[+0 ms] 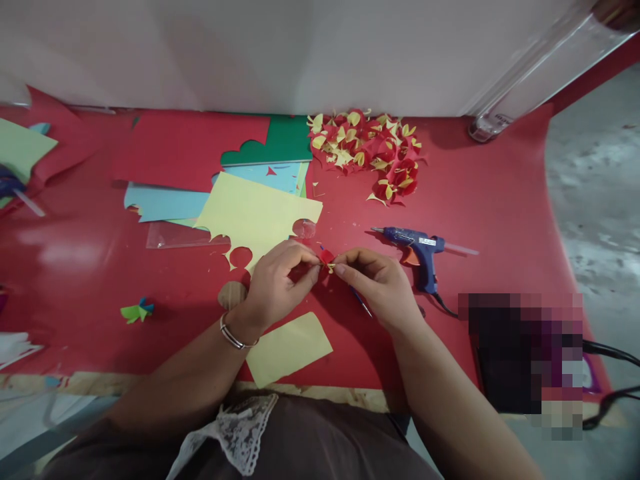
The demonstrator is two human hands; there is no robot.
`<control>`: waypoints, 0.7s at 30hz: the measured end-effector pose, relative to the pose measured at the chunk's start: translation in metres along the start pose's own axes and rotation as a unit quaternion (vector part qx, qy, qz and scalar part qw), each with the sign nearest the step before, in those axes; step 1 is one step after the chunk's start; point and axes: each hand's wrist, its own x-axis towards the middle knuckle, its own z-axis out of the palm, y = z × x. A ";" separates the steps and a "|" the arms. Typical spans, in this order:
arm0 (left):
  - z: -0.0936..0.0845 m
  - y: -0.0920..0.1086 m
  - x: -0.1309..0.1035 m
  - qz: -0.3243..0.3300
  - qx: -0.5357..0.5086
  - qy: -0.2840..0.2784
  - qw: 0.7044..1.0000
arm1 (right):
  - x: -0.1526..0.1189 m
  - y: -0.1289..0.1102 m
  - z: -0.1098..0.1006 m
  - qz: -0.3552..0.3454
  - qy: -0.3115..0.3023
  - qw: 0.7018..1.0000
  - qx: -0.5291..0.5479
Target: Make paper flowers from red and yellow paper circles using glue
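Note:
Between my hands, a small red and yellow paper flower is held above the red table. My left hand pinches its left side with thumb and forefinger. On the right side, the fingertips of my right hand are closed on the same flower. Under my right hand lies a thin pen-like tool, partly hidden. A cut yellow sheet with round holes lies just beyond my left hand. Nearer my body is a smaller yellow piece. A round wooden-looking object sits beside my left wrist.
A blue glue gun lies right of my hands, its cord running toward a dark, pixelated object. Red and yellow paper flowers are heaped by the pale wall. Red, green and blue sheets lie back left; a green-blue paper piece is left.

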 end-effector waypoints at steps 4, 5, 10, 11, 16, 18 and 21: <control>-0.002 0.002 0.001 -0.041 -0.022 0.005 0.999 | -0.001 0.003 -0.003 0.001 0.022 1.000 -0.014; -0.002 0.003 0.001 -0.052 -0.027 0.009 0.998 | -0.001 0.003 -0.003 0.001 0.031 0.999 -0.023; -0.001 0.001 0.000 -0.094 -0.032 0.019 0.995 | -0.003 0.002 -0.004 -0.012 0.064 0.994 -0.088; 0.000 0.000 0.000 -0.098 -0.029 0.021 0.994 | -0.004 0.002 -0.004 -0.021 0.067 0.992 -0.104; -0.002 -0.001 0.005 -0.061 0.039 0.023 0.997 | -0.013 0.001 -0.002 -0.095 0.079 0.975 -0.182; -0.002 -0.002 0.016 -0.034 0.075 0.016 0.996 | -0.016 0.001 -0.001 -0.116 0.082 0.969 -0.202; 0.004 -0.007 0.046 -0.005 0.116 0.007 0.993 | -0.018 0.004 0.001 -0.148 0.078 0.960 -0.226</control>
